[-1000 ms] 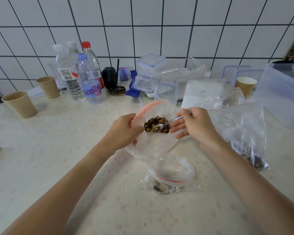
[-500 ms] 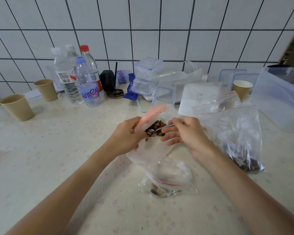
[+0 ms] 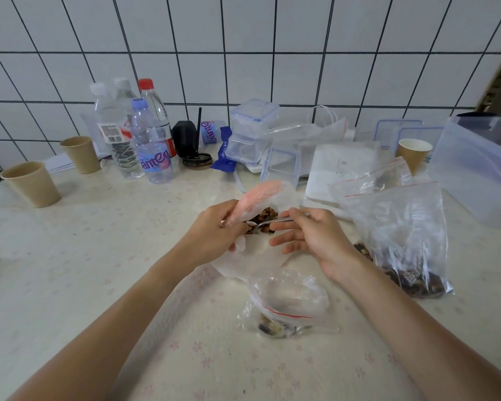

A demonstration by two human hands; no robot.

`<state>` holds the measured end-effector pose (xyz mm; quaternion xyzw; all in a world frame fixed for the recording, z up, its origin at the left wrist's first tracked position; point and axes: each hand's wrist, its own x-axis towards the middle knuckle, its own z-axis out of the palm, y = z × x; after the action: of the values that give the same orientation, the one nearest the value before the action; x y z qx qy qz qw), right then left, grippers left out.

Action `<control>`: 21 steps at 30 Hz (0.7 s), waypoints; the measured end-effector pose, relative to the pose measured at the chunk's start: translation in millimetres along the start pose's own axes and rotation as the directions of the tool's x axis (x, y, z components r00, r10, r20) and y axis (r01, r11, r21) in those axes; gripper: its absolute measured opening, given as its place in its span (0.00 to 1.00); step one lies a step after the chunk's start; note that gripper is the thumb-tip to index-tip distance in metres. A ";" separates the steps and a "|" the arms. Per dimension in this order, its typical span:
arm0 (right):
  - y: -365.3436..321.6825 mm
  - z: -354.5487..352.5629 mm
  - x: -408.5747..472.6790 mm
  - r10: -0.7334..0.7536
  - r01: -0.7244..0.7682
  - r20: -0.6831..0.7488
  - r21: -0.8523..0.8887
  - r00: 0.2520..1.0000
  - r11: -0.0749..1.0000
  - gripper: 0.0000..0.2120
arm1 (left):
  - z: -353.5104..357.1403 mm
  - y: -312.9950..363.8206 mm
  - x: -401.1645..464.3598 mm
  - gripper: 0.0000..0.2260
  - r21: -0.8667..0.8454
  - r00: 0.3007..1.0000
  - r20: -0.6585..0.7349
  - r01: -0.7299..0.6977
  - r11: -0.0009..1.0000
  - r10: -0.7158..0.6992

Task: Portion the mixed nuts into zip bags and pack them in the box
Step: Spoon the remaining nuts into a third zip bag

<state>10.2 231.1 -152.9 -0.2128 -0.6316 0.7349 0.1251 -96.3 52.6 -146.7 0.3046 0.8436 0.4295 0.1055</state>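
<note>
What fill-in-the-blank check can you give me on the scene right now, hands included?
1. The right hand holds a metal ____ over the nuts.
2. The left hand grips the source bag by its ____-coloured rim.
3. The bottle at the back of the cluster has a ____ cap.
4. The small zip bag nearest the camera has a ____ seal line.

Missing words: spoon; pink; red; red

Bottles (image 3: pixel 145 140), cups (image 3: pixel 31 183) far left

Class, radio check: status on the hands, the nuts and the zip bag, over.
Left hand grips the nut bag open. Right hand holds the spoon in the mixed nuts. Small zip bag open below, barely filled. Nothing in the way.
</note>
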 end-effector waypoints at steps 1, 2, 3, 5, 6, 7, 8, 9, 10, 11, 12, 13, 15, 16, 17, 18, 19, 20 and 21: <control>0.1 -0.1 -0.5 0.006 -0.006 -0.005 0.019 1.000 1.000 0.12 | -0.5 -0.1 0.4 0.08 -0.004 1.000 -0.004 0.010 1.000 -0.010; 0.1 -0.3 -0.6 0.013 -0.012 -0.009 0.044 1.000 0.999 0.12 | -1.9 -0.3 1.1 0.08 -0.013 0.999 -0.019 0.025 1.000 -0.025; 0.0 -0.4 -0.6 0.018 -0.017 -0.012 0.071 1.000 0.997 0.12 | -3.8 -0.5 2.1 0.08 -0.023 0.998 -0.039 0.043 0.999 -0.044; -0.6 -0.6 -0.1 0.026 -0.024 -0.014 0.111 1.000 0.994 0.12 | -8.1 -0.4 4.5 0.07 -0.040 0.993 -0.083 0.086 0.995 -0.090; -1.2 -0.9 0.3 0.027 -0.024 -0.018 0.122 0.999 0.992 0.12 | -10.2 -0.3 5.3 0.08 -0.051 0.988 -0.107 0.110 0.993 -0.115; -2.1 -1.4 0.5 0.024 -0.021 -0.025 0.131 0.999 0.991 0.12 | -12.2 -0.3 5.8 0.08 -0.062 0.982 -0.132 0.130 0.990 -0.137; -3.2 -2.2 0.6 0.019 -0.014 -0.033 0.137 0.999 0.991 0.12 | -14.3 -0.5 6.3 0.08 -0.073 0.976 -0.158 0.143 0.987 -0.153; -5.0 -3.1 0.7 0.009 -0.003 -0.041 0.140 0.999 0.990 0.12 | -16.8 -0.7 6.8 0.07 -0.086 0.969 -0.185 0.150 0.985 -0.164; -7.4 -4.0 0.5 -0.004 0.010 -0.047 0.139 0.999 0.990 0.12 | -19.5 -1.0 7.2 0.08 -0.097 0.962 -0.210 0.155 0.983 -0.172; -10.6 -4.9 0.0 -0.019 0.025 -0.051 0.134 0.999 0.991 0.12 | -22.5 -1.1 7.3 0.09 -0.098 0.957 -0.227 0.162 0.982 -0.181; -14.6 -5.6 -0.5 -0.036 0.042 -0.053 0.125 0.998 0.991 0.13 | -25.7 -0.9 6.8 0.10 -0.081 0.954 -0.232 0.174 0.981 -0.188; -18.9 -6.5 -1.2 -0.054 0.059 -0.052 0.115 0.997 0.992 0.13 | -28.9 -0.4 6.0 0.12 -0.048 0.954 -0.230 0.187 0.981 -0.193; -29.0 -7.7 -3.3 -0.084 0.088 -0.044 0.101 0.995 0.991 0.13 | -35.1 1.0 2.6 0.16 0.041 0.959 -0.219 0.193 0.980 -0.179; -34.6 -8.4 -4.8 -0.097 0.101 -0.039 0.097 0.995 0.990 0.14 | -37.6 2.0 -0.3 0.19 0.086 0.964 -0.216 0.179 0.980 -0.157; -40.4 -9.3 -6.4 -0.110 0.113 -0.034 0.090 0.993 0.989 0.14 | -39.4 3.9 -3.7 0.21 0.134 0.968 -0.220 0.155 0.979 -0.123; -46.5 -10.6 -8.4 -0.124 0.126 -0.030 0.080 0.992 0.989 0.14 | -40.3 6.1 -8.0 0.22 0.188 0.969 -0.234 0.125 0.974 -0.079; -52.8 -12.5 -10.7 -0.138 0.139 -0.024 0.067 0.990 0.988 0.14 | -40.3 9.0 -12.8 0.22 0.240 0.967 -0.252 0.094 0.966 -0.032; -59.3 -15.1 -13.3 -0.150 0.151 -0.014 0.054 0.989 0.987 0.14 | -39.4 12.6 -18.4 0.22 0.281 0.963 -0.270 0.066 0.957 0.013; -66.2 -18.4 -15.8 -0.160 0.160 0.003 0.039 0.987 0.986 0.14 | -38.3 17.0 -24.7 0.21 0.311 0.957 -0.286 0.040 0.950 0.053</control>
<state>27.1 251.4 -87.5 -0.1568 -0.6325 0.7353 0.1860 -86.4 19.9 -112.1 0.2537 0.9063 0.3306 -0.0708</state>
